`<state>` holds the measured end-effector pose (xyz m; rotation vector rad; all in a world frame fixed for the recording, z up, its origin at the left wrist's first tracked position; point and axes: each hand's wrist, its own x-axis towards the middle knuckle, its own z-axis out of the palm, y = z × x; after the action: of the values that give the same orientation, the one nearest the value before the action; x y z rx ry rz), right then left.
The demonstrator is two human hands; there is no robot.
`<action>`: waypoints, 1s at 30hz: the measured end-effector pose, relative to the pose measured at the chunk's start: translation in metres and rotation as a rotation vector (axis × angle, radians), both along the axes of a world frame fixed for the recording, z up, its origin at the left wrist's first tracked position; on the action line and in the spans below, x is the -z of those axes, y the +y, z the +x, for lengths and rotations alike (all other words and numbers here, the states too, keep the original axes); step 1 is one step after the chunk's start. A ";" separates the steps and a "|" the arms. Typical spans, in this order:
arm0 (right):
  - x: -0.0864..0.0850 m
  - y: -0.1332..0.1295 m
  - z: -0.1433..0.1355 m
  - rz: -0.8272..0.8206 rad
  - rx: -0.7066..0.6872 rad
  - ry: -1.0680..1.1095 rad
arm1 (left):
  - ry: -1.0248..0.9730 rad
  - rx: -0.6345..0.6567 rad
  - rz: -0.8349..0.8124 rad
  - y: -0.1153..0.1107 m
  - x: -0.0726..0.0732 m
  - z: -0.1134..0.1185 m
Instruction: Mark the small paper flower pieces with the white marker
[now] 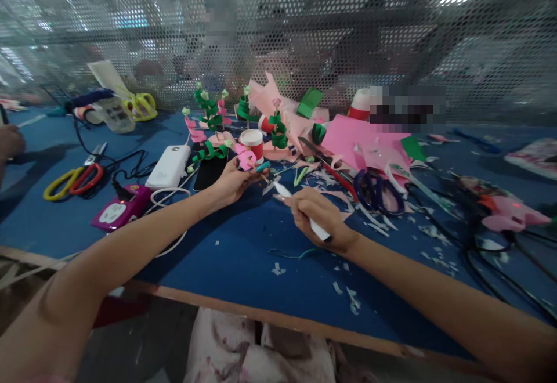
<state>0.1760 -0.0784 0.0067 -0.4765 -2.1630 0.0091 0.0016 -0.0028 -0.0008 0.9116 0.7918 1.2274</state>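
Observation:
My left hand (237,181) is closed in a pinch on a paper-craft stick wound with a pink paper curl (245,158). A teal piece (263,166) shows by its fingertips. My right hand (322,216) is wrapped around a white pen-shaped tool (319,230), its pale tip pointing toward the stick; whether the two touch, I cannot tell. Behind my left hand stands a red-and-white pot (252,138). Around it are several sticks with spiralled green paper (277,130) and pink paper (194,129). Navy-handled scissors (378,192) lie among paper scraps beyond my right hand.
To the left lie scissors with yellow and red handles (73,181), a purple socket block (122,206), a white power bank (169,166) and a black phone (209,174). Pink paper sheets (348,136) and cables (470,255) are at right. Another person's hand (11,140) is far left.

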 end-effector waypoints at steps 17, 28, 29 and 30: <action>0.004 0.000 0.002 -0.056 -0.018 0.042 | 0.015 -0.011 -0.012 0.001 0.000 0.000; 0.007 0.001 0.002 -0.070 -0.006 0.059 | 0.035 -0.039 0.004 -0.002 -0.004 -0.002; 0.007 0.001 0.002 -0.069 -0.025 0.043 | 0.031 -0.042 0.004 -0.002 -0.003 -0.002; 0.008 0.002 0.002 -0.072 -0.030 0.041 | 0.027 -0.042 0.005 -0.002 -0.003 -0.002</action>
<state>0.1784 -0.0766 -0.0011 -0.4806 -2.1348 0.1126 -0.0009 -0.0048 0.0023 0.9213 0.8328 1.2568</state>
